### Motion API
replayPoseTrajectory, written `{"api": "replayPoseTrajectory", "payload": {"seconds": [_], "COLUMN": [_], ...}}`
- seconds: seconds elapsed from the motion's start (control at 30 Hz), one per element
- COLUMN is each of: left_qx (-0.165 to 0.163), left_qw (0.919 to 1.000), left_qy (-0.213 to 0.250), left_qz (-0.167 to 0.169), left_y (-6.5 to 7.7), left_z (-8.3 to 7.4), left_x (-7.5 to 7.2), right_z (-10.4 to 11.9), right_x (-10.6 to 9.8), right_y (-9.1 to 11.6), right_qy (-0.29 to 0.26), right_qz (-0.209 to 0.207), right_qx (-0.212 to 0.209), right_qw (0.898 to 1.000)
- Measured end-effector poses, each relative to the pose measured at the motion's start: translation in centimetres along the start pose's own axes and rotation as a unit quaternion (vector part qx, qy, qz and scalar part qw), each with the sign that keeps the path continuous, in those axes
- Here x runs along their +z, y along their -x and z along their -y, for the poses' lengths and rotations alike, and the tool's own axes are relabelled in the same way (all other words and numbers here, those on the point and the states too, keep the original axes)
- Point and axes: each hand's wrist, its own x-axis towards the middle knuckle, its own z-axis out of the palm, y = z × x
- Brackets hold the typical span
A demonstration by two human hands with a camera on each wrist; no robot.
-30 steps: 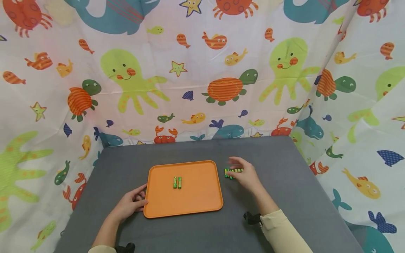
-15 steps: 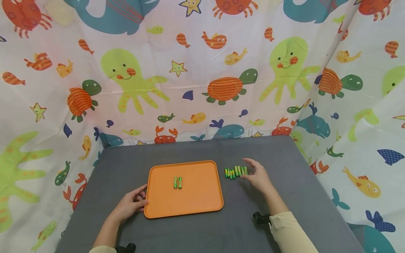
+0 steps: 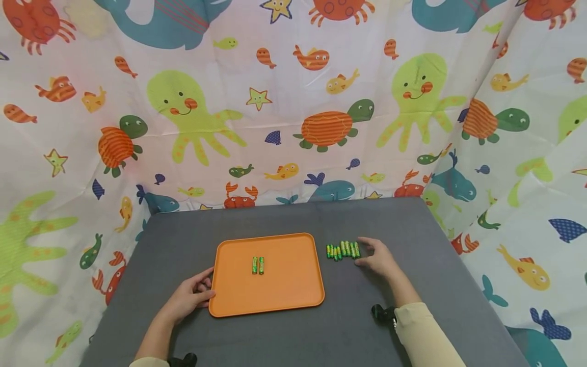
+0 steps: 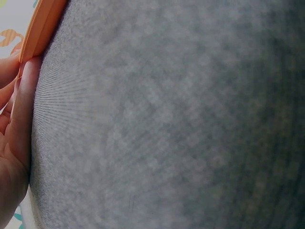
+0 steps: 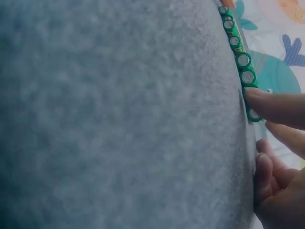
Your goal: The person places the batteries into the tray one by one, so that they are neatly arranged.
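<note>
On the grey table lies an orange tray (image 3: 289, 285), its left rim held by my left hand (image 3: 185, 298). The left wrist view has the fingers (image 4: 26, 90) against the edge of the tray (image 4: 45, 28). Two green batteries (image 3: 258, 265) lie side by side on the tray. To its right, several green batteries (image 3: 344, 248) form an uneven row on the table. My right hand (image 3: 380, 260) is at the right end of that row, thumb and index finger pinching an end battery lengthwise. In the right wrist view the thumb (image 5: 276, 106) covers part of a battery's end face.
A white curtain (image 3: 284, 76) printed with sea animals hangs behind the grey table (image 3: 275, 339) and along both sides. Black devices (image 3: 382, 314) are strapped at both wrists.
My right hand has moved rightward from over the row of batteries to its right end, uncovering the row, and its finger and thumb have drawn closer together. The left hand stays at the tray.
</note>
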Motion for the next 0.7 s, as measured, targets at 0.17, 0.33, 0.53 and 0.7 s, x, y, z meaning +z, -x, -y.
{"api": "replayPoseTrajectory", "payload": {"seconds": [0.17, 0.33, 0.53, 0.7], "left_qx": [-0.001, -0.006, -0.011, -0.012], "left_qw": [1.0, 1.0, 0.9999, 0.9999], "left_qy": [0.003, 0.003, -0.002, -0.005], "left_qz": [0.001, -0.001, -0.006, -0.008], "left_y": [-0.06, -0.07, -0.26, -0.25], "left_z": [0.07, 0.07, 0.16, 0.14], "left_x": [0.06, 0.14, 0.13, 0.17], "right_z": [0.04, -0.16, -0.09, 0.18], "right_x": [0.09, 0.15, -0.1, -0.37], "right_y": [-0.14, -0.09, 0.37, 0.67], "right_qy": [0.021, 0.014, 0.006, -0.02], "right_qz": [-0.008, -0.019, -0.034, -0.039], "right_qx": [-0.023, -0.012, 0.009, 0.017], "right_qw": [0.999, 1.0, 0.999, 0.999]}}
